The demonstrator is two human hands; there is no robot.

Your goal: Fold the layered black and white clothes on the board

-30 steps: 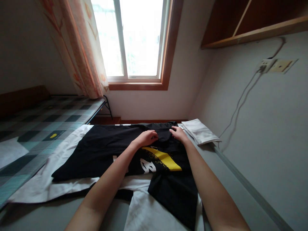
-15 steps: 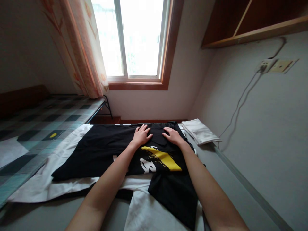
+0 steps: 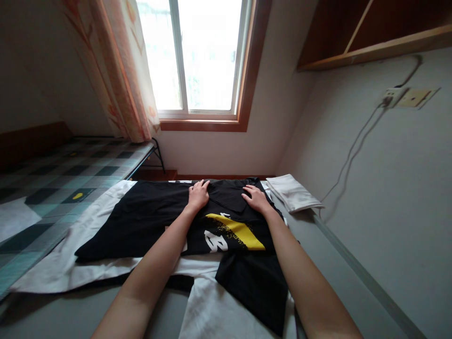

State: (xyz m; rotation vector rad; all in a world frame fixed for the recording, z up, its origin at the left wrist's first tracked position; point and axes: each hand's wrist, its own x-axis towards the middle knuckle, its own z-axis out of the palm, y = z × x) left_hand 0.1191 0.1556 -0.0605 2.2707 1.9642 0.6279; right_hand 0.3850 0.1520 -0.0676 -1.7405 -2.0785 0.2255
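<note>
A black shirt (image 3: 148, 212) with a yellow stripe and white print lies partly folded over white cloth (image 3: 212, 306). On its far part rests my left hand (image 3: 199, 194), palm down, fingers slightly bent and a little apart. My right hand (image 3: 255, 197) lies flat on the same shirt near its right end, fingers spread. Between the hands is a folded-over black flap, seemingly the sleeve. Another black sleeve (image 3: 256, 287) hangs toward me over the white cloth. Neither hand holds anything that I can see.
A folded white cloth (image 3: 294, 193) sits at the right on the grey surface (image 3: 335, 263). To the left is a bed with a checked cover (image 3: 106, 165). Ahead are a curtain (image 3: 123, 70) and a window; a wooden shelf (image 3: 381, 49) and a plugged-in cable (image 3: 348, 160) are at the right.
My left hand has moved left across the black shirt, and its fingers are closer together. My right hand has shifted slightly right. The black flap between them shows more.
</note>
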